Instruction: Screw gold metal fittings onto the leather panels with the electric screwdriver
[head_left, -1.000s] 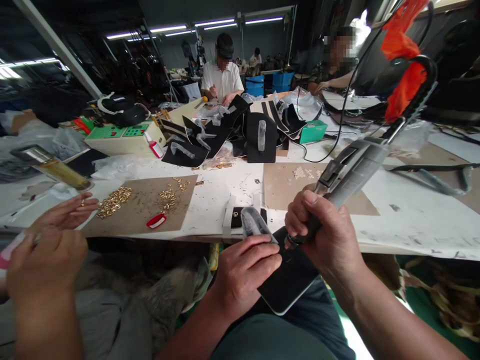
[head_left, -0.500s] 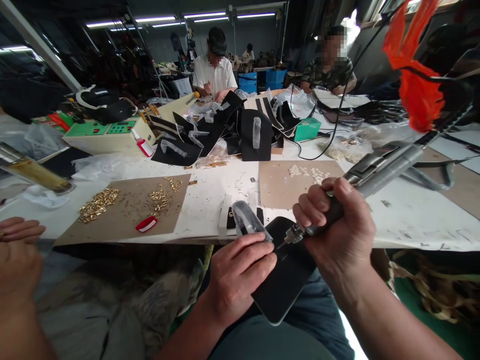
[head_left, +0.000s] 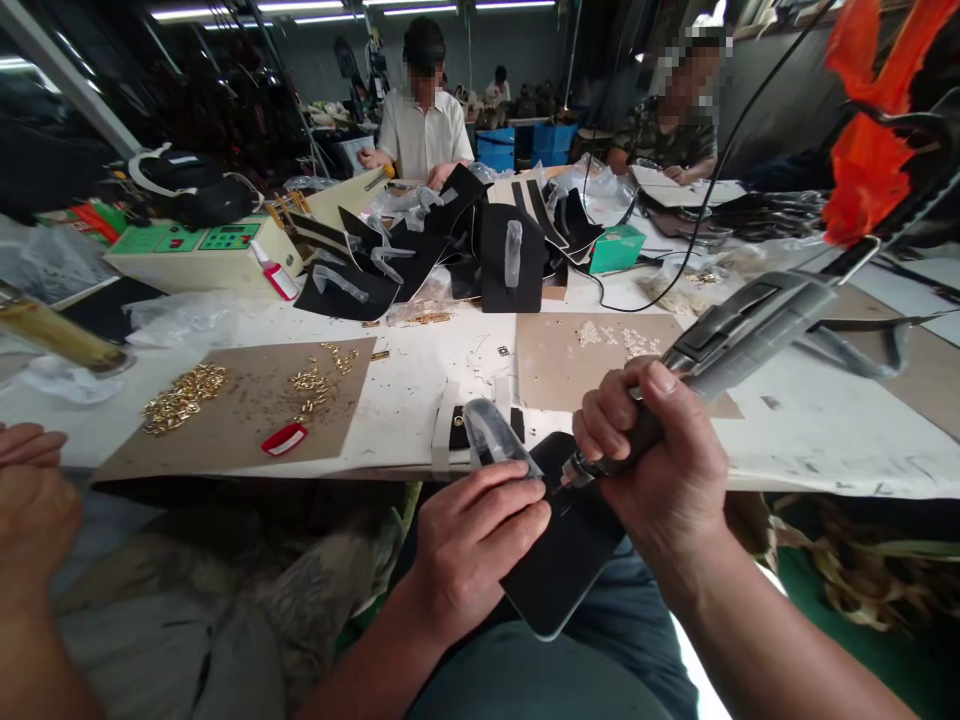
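My left hand (head_left: 476, 535) is closed on a black panel (head_left: 559, 590) with rounded corners, which slants over my lap at the table's front edge. Its fingers also press against a plastic-wrapped handle (head_left: 491, 432) at the panel's upper side. Wrapped around the grip of a grey electric screwdriver (head_left: 750, 330) is my right hand (head_left: 667, 450). The screwdriver points down and left, its bit at the panel close to my left fingertips. Whether the bit sits in a screw is too small to tell. A small black piece with a gold fitting (head_left: 459, 425) lies just behind the handle.
Gold metal parts (head_left: 184, 397) and a red tag (head_left: 285, 438) lie on cardboard at left. Small white pieces (head_left: 596, 335) are on another board. Black panels (head_left: 510, 260) are heaped behind. A neighbour's hand (head_left: 30, 480) is at far left; two people sit opposite.
The view has shifted slightly. Both my hands keep their grips, with the screwdriver bit still at the panel. Across the table, the white-shirted person's hands have moved apart.
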